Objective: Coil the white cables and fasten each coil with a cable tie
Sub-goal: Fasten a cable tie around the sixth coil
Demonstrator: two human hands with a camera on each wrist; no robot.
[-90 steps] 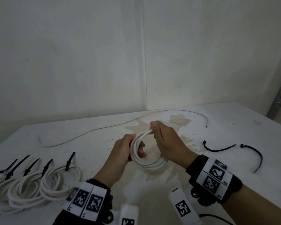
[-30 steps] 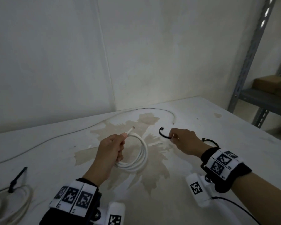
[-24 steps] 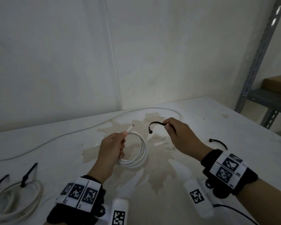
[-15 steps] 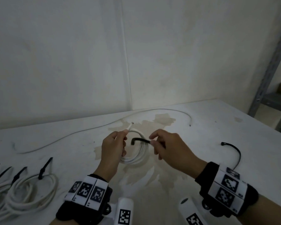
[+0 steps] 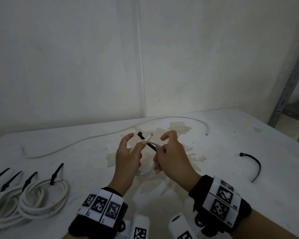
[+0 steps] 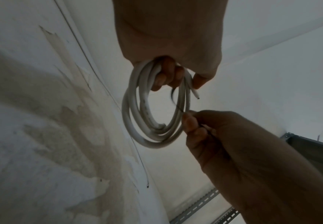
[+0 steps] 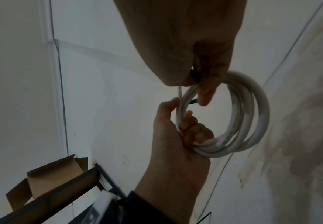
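A white cable coil [image 5: 146,173] hangs above the stained table [image 5: 231,195], and my left hand [image 5: 128,156] grips it with fingers curled through the loops [image 6: 127,115]. The thumb pins the loose cable end [image 5: 149,137]. My right hand [image 5: 171,157] pinches a black cable tie [image 5: 151,146] just right of the left hand. The tie crosses the top of the coil [image 7: 260,115], and its head [image 5: 139,134] sticks out past the cable end. In the left wrist view the tie [image 6: 173,97] runs inside the coil down to the right hand's fingertips [image 6: 190,121].
Several tied coils [image 5: 41,195] with black ties lie at the front left. A long loose white cable [image 5: 93,139] curves along the back of the table. A spare black tie [image 5: 256,167] lies to the right. A grey metal shelf post [image 5: 290,83] stands at the far right.
My right hand picked a black tie up off the table on the right and carried it left to the coil. The left hand kept hold of the coil throughout.
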